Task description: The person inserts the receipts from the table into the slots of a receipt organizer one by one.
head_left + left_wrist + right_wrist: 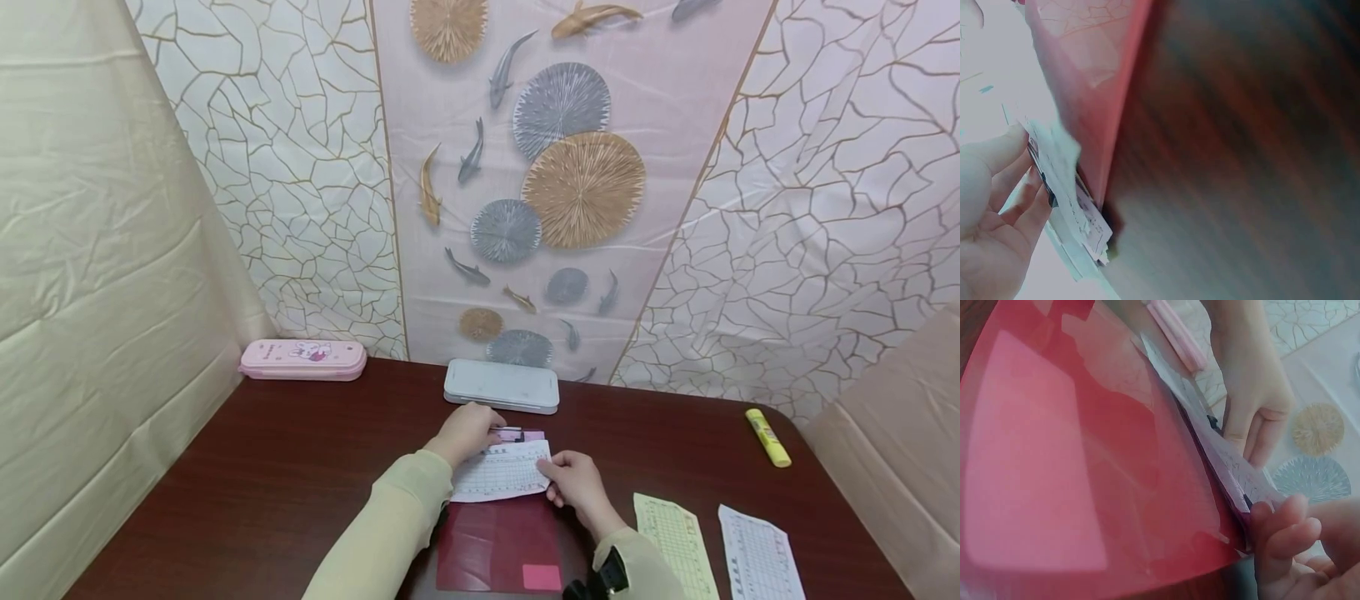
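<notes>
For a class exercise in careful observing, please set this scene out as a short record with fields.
Surface: dark brown table
Left hand: at the clip above the red folder
Right hand: pinching the right edge of a printed sheet
Right of hands: yellow-green sheet, loose white sheet, yellow tube
Far edge: pink case on the left, pale case near the middle

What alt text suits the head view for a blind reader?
A right hand pinches a white printed sheet over a red folder; the left hand grips a clip. Beyond are a pink case and pale case; at right, a yellow tube and two sheets.
</notes>
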The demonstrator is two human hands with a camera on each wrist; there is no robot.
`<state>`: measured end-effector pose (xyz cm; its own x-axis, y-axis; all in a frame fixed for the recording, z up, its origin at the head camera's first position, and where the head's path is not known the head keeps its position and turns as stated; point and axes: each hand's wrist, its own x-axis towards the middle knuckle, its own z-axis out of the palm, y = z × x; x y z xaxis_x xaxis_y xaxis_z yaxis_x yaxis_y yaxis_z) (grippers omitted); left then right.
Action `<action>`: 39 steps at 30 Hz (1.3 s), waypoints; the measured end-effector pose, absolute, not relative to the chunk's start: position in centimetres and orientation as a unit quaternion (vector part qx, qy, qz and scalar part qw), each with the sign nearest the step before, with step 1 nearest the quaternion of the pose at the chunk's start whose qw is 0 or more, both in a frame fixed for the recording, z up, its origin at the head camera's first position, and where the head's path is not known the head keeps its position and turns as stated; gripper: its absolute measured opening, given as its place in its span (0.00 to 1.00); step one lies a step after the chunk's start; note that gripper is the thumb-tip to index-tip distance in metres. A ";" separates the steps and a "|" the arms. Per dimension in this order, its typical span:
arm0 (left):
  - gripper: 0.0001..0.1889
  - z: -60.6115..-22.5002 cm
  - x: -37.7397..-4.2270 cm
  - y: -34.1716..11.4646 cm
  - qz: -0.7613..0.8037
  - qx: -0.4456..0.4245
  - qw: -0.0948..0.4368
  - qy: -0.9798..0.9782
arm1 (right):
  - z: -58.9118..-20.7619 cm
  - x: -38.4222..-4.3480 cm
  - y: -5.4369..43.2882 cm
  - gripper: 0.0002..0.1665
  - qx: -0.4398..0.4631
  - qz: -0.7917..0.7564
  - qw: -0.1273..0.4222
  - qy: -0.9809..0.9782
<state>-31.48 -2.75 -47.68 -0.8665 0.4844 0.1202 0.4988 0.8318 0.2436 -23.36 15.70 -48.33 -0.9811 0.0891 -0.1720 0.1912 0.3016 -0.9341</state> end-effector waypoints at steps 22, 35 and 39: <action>0.15 -47.9 -31.7 -2.8 -0.167 -0.241 0.002 -0.956 | -48.7 -24.0 15.4 0.19 0.079 -0.511 0.083 0.852; 0.17 -47.6 -31.7 -3.2 -0.180 -0.241 -0.012 -0.954 | -49.1 -24.2 15.2 0.19 0.065 -0.472 0.075 0.876; 0.17 -47.7 -31.7 -3.1 -0.179 -0.236 -0.015 -0.955 | -49.5 -24.3 15.2 0.18 0.066 -0.468 0.068 0.878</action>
